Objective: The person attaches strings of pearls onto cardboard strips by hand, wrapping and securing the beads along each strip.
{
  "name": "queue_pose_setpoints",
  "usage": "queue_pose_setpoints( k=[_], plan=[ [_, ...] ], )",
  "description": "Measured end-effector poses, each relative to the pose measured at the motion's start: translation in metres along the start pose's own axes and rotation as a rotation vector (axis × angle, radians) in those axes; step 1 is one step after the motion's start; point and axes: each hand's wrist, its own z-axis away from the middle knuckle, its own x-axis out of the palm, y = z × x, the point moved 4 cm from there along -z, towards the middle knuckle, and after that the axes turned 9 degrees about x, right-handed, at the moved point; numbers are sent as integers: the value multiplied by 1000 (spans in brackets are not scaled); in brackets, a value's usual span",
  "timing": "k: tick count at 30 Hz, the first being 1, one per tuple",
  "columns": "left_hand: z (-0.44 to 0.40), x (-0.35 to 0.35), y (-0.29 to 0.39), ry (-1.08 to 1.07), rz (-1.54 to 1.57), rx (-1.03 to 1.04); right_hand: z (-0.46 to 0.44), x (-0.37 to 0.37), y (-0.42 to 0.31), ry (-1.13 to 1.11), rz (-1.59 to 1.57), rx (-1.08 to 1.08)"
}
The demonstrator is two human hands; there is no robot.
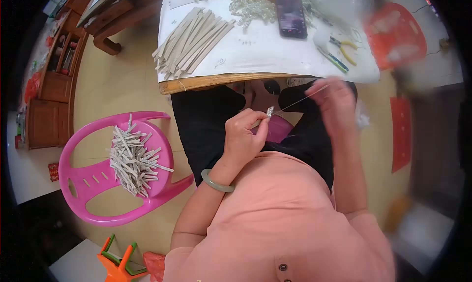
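Note:
Over the lap, my left hand (pixel 246 137) is closed in a pinch around a small piece with a silvery, wrapped-looking tip (pixel 270 112); most of it is hidden by the fingers. A thin thread or wire (pixel 300 101) runs taut from beside this piece up to my right hand (pixel 336 102). That hand is raised near the table's front edge, slightly blurred, with the thread's end between its curled fingers. On the white-covered table, a bundle of flat grey-beige strips (pixel 194 43) lies ahead of my left hand.
Yellow-handled pliers (pixel 348 50), a green-handled tool (pixel 334 60), a phone (pixel 290 14) and clear beads (pixel 253 9) lie on the table (pixel 255 58). A pink chair (pixel 162 183) at left bears a heap of short strips (pixel 130 164). A red stool (pixel 397 33) stands at right.

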Motion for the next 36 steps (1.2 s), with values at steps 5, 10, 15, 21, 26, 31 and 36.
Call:
queue_pose_setpoints(
  k=[5, 10, 15, 21, 26, 31, 36],
  plan=[
    [5, -7, -21, 20, -105, 17, 1, -129, -124, 221, -368, -168],
    [8, -12, -37, -9, -256, 48, 51, -259, -236, 556, -42, -497],
    [13, -13, -52, -29, -328, 33, 94, -372, -284, 769, 53, -635],
    [11, -13, -51, -24, -298, -103, 60, -374, -224, 793, 601, -315],
    [7, -7, -38, -45, -92, -243, -6, -200, -96, 559, 850, -31],
    [6, -2, -27, -74, 108, -352, -61, -34, -23, 138, 1231, -313],
    [9, 3, -26, -121, 186, -411, -101, 21, 3, 96, 1394, -332]
  ],
)
